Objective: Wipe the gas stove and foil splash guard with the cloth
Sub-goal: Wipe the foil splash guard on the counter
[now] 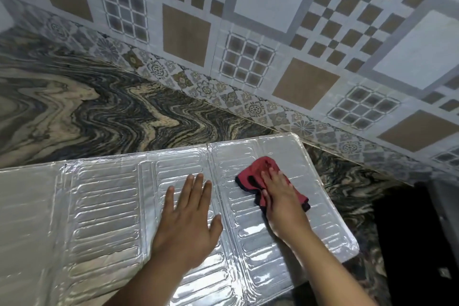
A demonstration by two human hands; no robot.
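The foil splash guard (104, 208) lies unfolded and flat across the lower half of the view, silver with embossed ribs. My left hand (188, 223) rests flat on its middle panel, fingers spread, holding nothing. My right hand (280, 199) presses a red cloth (258, 169) with dark edging onto the right panel, fingers over the cloth. Most of the cloth shows beyond my fingertips and beside my wrist. The gas stove is only hinted at as a dark shape (417, 243) at the right edge.
The guard lies on a marbled brown and black countertop (99, 107). A patterned tile wall (248, 20) rises behind it. The guard's right corner (352, 248) sits close to the dark shape.
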